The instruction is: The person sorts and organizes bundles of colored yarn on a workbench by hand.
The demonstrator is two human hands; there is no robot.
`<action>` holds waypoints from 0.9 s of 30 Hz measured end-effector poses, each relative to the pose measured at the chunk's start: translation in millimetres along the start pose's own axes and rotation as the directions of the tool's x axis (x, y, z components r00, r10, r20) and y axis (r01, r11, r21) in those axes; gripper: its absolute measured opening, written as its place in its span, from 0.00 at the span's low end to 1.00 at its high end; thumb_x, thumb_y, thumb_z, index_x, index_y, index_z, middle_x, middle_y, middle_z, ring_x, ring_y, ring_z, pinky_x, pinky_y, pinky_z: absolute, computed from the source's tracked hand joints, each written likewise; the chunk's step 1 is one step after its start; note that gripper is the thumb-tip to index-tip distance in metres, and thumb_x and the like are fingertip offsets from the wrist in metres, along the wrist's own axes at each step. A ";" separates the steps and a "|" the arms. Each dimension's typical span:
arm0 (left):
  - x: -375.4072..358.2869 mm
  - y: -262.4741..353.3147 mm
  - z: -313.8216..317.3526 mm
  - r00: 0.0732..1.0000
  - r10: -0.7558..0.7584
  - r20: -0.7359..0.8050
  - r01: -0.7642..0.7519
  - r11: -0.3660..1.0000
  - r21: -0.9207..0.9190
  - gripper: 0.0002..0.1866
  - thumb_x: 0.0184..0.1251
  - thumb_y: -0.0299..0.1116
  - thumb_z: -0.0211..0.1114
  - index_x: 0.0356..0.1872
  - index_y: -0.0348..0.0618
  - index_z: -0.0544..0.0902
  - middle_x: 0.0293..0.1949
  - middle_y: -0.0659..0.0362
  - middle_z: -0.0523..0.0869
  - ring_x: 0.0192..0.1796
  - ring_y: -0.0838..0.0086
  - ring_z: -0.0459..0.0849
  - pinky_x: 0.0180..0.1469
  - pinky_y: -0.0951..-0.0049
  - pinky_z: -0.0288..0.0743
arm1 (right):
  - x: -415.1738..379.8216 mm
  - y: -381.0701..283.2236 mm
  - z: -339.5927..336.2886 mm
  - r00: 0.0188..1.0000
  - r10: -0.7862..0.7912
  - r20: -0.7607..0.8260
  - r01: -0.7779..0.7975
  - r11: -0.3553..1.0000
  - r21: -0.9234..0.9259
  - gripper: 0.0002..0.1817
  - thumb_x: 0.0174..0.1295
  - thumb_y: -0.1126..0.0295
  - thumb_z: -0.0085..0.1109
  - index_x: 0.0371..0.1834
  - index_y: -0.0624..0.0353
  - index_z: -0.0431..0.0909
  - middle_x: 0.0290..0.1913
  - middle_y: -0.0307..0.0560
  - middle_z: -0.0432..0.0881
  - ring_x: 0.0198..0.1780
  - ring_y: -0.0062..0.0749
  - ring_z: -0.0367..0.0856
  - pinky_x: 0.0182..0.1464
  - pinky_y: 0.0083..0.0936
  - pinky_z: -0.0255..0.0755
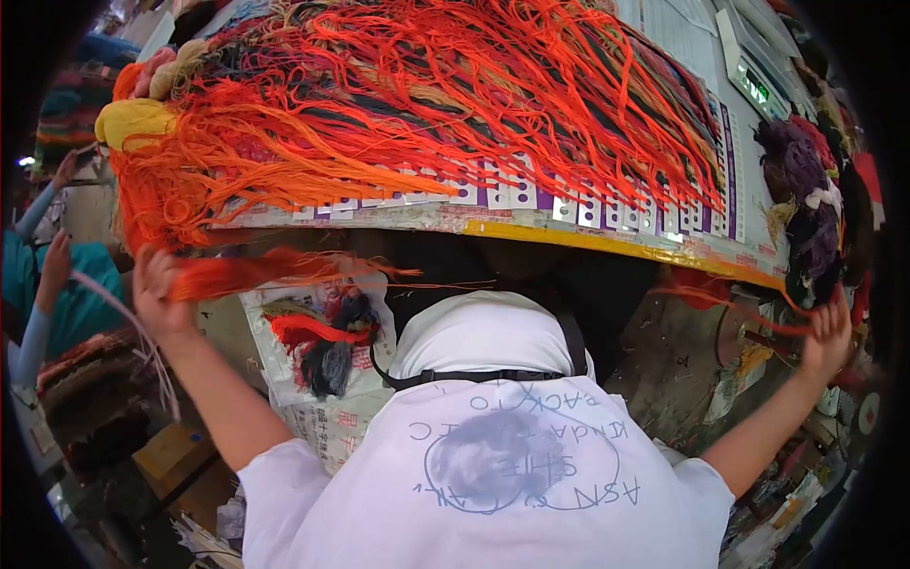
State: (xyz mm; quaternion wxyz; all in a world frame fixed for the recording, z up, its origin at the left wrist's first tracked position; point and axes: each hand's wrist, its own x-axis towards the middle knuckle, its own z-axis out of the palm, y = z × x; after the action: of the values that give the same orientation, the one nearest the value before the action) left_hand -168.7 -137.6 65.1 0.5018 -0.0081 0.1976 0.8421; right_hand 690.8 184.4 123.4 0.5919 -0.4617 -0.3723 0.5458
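My left hand [161, 289], raised at the left, is closed around a bundle of orange thread [242, 273]. The bundle's loose ends trail rightward below the table edge. Far out to the right, my right hand [827, 337] has its fingers pinched on a thin orange strand [782, 329] that runs back leftward. Whether that strand joins the bundle is hard to see. Across the table in front of me lies a wide spread of orange, red and dark threads [455, 104], over a row of white cards with holes [588, 204].
The table's front edge carries yellow tape [569, 239]. A yellow bundle [137, 123] sits at its left end. Purple and dark skeins [806, 180] hang on the right, near a digital scale [754, 85]. Below lies a white sack [351, 417] with small skeins. Another person's sleeve [81, 289] shows at left.
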 end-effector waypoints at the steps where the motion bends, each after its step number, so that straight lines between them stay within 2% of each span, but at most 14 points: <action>1: 4.3 -53.3 21.5 0.999 -0.026 -0.028 0.028 0.999 0.042 0.07 0.70 0.28 0.49 0.34 0.36 0.72 0.18 0.67 0.61 0.17 0.85 0.58 0.17 0.84 0.56 | -36.6 30.2 114.5 0.996 0.003 -0.090 -0.010 0.997 -0.080 0.26 0.68 0.70 0.43 0.69 0.65 0.55 0.21 0.28 0.55 0.18 0.10 0.50 0.18 0.10 0.45; 2: 10.5 -93.4 23.5 0.986 -0.161 0.032 0.157 0.983 0.097 0.10 0.70 0.29 0.52 0.44 0.31 0.73 0.21 0.68 0.62 0.19 0.88 0.59 0.16 0.88 0.57 | -58.6 57.4 182.1 0.993 0.113 -0.047 -0.118 0.986 -0.122 0.23 0.68 0.69 0.45 0.65 0.66 0.63 0.23 0.27 0.58 0.21 0.08 0.53 0.18 0.09 0.45; 3: 11.8 -135.7 32.6 0.984 -0.166 -0.066 0.178 0.943 0.281 0.16 0.68 0.30 0.55 0.52 0.30 0.72 0.21 0.70 0.62 0.20 0.89 0.59 0.16 0.91 0.56 | -71.9 89.1 224.0 0.991 0.126 -0.032 -0.130 0.959 -0.251 0.20 0.67 0.65 0.47 0.58 0.66 0.71 0.24 0.26 0.61 0.22 0.06 0.54 0.20 0.09 0.45; 4: 12.7 -174.5 41.3 0.968 -0.222 -0.116 0.250 0.875 0.414 0.21 0.66 0.31 0.58 0.56 0.30 0.71 0.21 0.71 0.62 0.20 0.89 0.60 0.17 0.90 0.57 | -74.7 119.7 244.0 0.971 0.145 0.189 -0.076 0.940 -0.334 0.18 0.66 0.62 0.50 0.52 0.62 0.77 0.25 0.24 0.65 0.23 0.07 0.55 0.21 0.09 0.46; 5: 16.5 -201.0 39.4 0.915 -0.397 -0.068 0.386 0.816 0.430 0.22 0.66 0.31 0.57 0.58 0.29 0.69 0.23 0.70 0.63 0.21 0.89 0.60 0.19 0.89 0.60 | -89.0 147.1 281.9 0.952 0.107 0.287 0.064 0.847 -0.528 0.18 0.65 0.59 0.51 0.49 0.59 0.80 0.26 0.25 0.70 0.22 0.08 0.56 0.22 0.10 0.47; 6: 16.5 -229.6 47.7 0.890 -0.434 -0.141 0.435 0.714 0.549 0.22 0.65 0.32 0.59 0.57 0.31 0.70 0.21 0.70 0.61 0.21 0.89 0.61 0.19 0.88 0.61 | -92.8 165.6 302.7 0.882 0.300 0.364 -0.045 0.821 -0.569 0.15 0.64 0.61 0.54 0.45 0.58 0.82 0.26 0.28 0.74 0.21 0.09 0.59 0.22 0.12 0.50; 8: 16.9 -272.2 57.3 0.839 -0.505 -0.204 0.485 0.524 0.700 0.21 0.65 0.32 0.60 0.57 0.35 0.72 0.20 0.70 0.64 0.21 0.87 0.64 0.21 0.84 0.66 | -100.9 211.5 339.5 0.794 0.372 0.481 0.029 0.767 -0.641 0.11 0.60 0.65 0.59 0.38 0.61 0.84 0.28 0.34 0.79 0.26 0.11 0.71 0.26 0.13 0.63; 10: 17.3 -301.2 57.2 0.820 -0.515 -0.250 0.484 0.392 0.782 0.18 0.65 0.32 0.59 0.55 0.36 0.73 0.21 0.69 0.67 0.21 0.85 0.66 0.22 0.81 0.68 | -107.7 262.2 352.2 0.772 0.157 0.616 0.299 0.766 -0.570 0.09 0.55 0.66 0.62 0.30 0.61 0.84 0.26 0.43 0.82 0.24 0.25 0.78 0.30 0.23 0.70; 15: 27.2 -323.2 52.2 0.831 -0.470 -0.297 0.487 0.359 0.796 0.09 0.64 0.29 0.54 0.44 0.37 0.73 0.19 0.67 0.67 0.18 0.84 0.65 0.20 0.79 0.68 | -114.4 272.6 361.4 0.791 0.127 0.599 0.328 0.738 -0.590 0.08 0.50 0.68 0.64 0.28 0.61 0.84 0.26 0.47 0.83 0.28 0.31 0.82 0.34 0.25 0.72; 17: 32.3 -331.2 56.0 0.853 -0.434 -0.288 0.447 0.325 0.833 0.05 0.64 0.28 0.53 0.37 0.38 0.73 0.18 0.67 0.68 0.16 0.83 0.66 0.18 0.79 0.66 | -113.5 264.7 366.9 0.818 0.313 0.482 0.114 0.734 -0.670 0.07 0.49 0.69 0.64 0.27 0.61 0.83 0.28 0.47 0.83 0.29 0.32 0.81 0.33 0.25 0.73; 19: 36.1 -334.2 59.3 0.876 -0.359 -0.322 0.327 -0.048 0.944 0.05 0.64 0.29 0.55 0.33 0.38 0.75 0.16 0.66 0.69 0.14 0.82 0.67 0.16 0.78 0.65 | -113.1 266.1 366.0 0.819 0.323 0.474 0.086 0.748 -0.658 0.06 0.48 0.70 0.65 0.28 0.61 0.83 0.29 0.46 0.82 0.29 0.32 0.81 0.32 0.25 0.72; 21: 36.3 -334.5 57.8 0.878 -0.358 -0.317 0.335 -0.012 0.942 0.05 0.63 0.29 0.57 0.31 0.39 0.75 0.15 0.65 0.70 0.14 0.82 0.68 0.16 0.78 0.65 | -113.7 268.2 363.9 0.820 0.335 0.465 0.056 0.761 -0.646 0.06 0.48 0.71 0.65 0.28 0.61 0.83 0.30 0.46 0.82 0.29 0.32 0.81 0.31 0.26 0.72; 26: 36.4 -337.6 55.7 0.877 -0.383 -0.290 0.370 0.153 0.916 0.06 0.63 0.29 0.60 0.28 0.39 0.75 0.14 0.64 0.71 0.13 0.81 0.68 0.16 0.78 0.65 | -130.3 268.9 353.7 0.754 -0.084 0.652 0.502 0.714 -0.489 0.07 0.50 0.77 0.61 0.33 0.62 0.83 0.32 0.44 0.80 0.27 0.31 0.80 0.31 0.24 0.73; 27: 35.9 -339.0 54.6 0.888 -0.365 -0.282 0.356 0.155 0.921 0.06 0.62 0.29 0.59 0.29 0.39 0.76 0.14 0.64 0.72 0.13 0.81 0.69 0.16 0.78 0.64 | -133.2 262.9 353.9 0.769 -0.016 0.639 0.429 0.754 -0.497 0.07 0.50 0.79 0.60 0.33 0.62 0.83 0.33 0.44 0.80 0.29 0.31 0.80 0.31 0.24 0.73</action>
State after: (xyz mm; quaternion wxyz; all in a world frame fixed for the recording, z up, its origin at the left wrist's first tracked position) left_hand 111.1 53.0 -2.2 0.5866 0.2536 0.6560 0.4015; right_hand 260.1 96.2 -13.8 0.3221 -0.3815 -0.7520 0.4304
